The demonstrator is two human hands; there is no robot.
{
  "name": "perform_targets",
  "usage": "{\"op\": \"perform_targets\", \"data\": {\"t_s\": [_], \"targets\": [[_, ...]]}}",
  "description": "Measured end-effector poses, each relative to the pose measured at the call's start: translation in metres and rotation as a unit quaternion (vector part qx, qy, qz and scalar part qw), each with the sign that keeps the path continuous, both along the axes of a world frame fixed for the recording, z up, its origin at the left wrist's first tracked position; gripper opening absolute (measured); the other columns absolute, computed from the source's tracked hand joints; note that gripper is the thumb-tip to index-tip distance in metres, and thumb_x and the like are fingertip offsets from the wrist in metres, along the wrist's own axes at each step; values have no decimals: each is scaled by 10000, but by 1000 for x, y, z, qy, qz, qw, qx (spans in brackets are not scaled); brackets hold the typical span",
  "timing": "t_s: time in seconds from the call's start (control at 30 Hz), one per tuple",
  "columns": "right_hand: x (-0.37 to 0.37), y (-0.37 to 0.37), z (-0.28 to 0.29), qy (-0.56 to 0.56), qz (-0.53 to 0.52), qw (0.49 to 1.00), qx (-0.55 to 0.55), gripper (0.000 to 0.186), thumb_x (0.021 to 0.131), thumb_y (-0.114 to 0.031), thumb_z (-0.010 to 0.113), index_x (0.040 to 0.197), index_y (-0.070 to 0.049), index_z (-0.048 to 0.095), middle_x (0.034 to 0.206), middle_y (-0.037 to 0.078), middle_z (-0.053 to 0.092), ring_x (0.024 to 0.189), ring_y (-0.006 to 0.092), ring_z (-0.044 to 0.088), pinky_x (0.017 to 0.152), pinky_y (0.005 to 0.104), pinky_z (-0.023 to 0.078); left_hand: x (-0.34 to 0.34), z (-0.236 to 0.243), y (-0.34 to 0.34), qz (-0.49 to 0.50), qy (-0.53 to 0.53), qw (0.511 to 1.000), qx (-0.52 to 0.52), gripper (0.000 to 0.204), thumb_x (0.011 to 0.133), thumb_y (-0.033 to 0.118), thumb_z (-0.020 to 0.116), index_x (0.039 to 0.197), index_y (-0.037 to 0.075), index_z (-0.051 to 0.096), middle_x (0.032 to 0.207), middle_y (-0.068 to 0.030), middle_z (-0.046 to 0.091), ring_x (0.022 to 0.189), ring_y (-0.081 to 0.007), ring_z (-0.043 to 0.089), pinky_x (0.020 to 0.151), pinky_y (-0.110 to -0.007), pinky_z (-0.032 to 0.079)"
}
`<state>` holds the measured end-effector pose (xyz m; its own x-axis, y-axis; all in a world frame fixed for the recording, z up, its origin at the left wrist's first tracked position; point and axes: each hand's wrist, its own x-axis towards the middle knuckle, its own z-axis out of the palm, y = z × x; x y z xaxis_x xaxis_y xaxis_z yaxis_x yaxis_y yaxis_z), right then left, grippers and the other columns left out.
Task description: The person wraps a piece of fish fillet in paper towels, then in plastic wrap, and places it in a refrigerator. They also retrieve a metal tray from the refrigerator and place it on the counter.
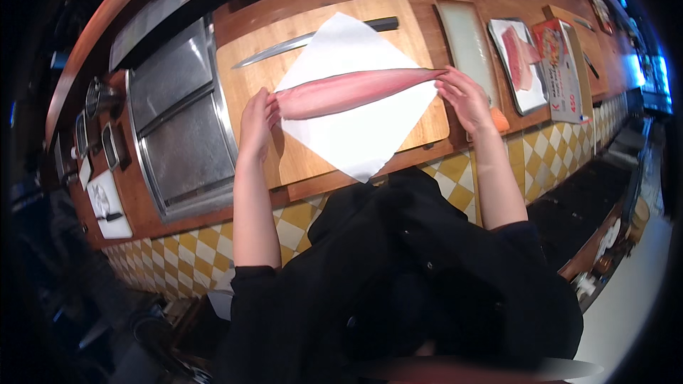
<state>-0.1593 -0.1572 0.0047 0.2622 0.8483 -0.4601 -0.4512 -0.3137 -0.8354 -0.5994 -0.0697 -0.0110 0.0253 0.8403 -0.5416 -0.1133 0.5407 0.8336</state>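
Observation:
A long pink fish fillet (348,92) stretches across a white paper sheet (377,139), which lies turned like a diamond on the wooden cutting board (306,160). My left hand (257,119) grips the fillet's thick end, its fingers closed there. At the thin, tapered end, the fingers of my right hand (466,102) pinch the tip. Whether the fillet rests on the paper or is lifted slightly, I cannot tell. Behind it lies a long knife (284,48) with a black handle, its blade partly covered by the paper.
Right of the board stand a long pale tray (466,43), a tray with pink fish pieces (530,103) and a cardboard box (569,92). An orange piece (498,120) sits near my right wrist. Metal lids (188,149) are set into the counter at left, beyond them a small white board (117,213).

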Motion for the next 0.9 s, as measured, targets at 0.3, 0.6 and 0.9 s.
{"op": "perform_targets", "data": {"t_s": [0.3,0.6,0.9], "targets": [[-17,13,-31,-103,-50,993,-4,292,988,-144,648,1196,55,597,1058,117,677,928,149,668,855,253,560,17,1,-3,-28,-1,1000,3,584,1038,420,520,1413,-24,477,1216,-78,589,1027,-103,529,871,-260,419],[-48,7,-36,24,-132,988,80,197,1070,-208,494,1186,-48,489,1166,107,588,1033,199,624,951,371,545,20,-12,-21,-47,-7,999,4,599,1024,467,528,1442,42,461,1185,-45,590,1003,-110,519,842,-278,427],[-55,7,-47,44,-172,980,88,270,1078,-280,480,1248,-88,399,1153,129,589,1003,218,633,962,411,527,50,36,-41,-43,-25,997,55,669,1020,527,489,1533,172,247,1507,-176,349,1343,-310,438,1032,-486,430]]}}
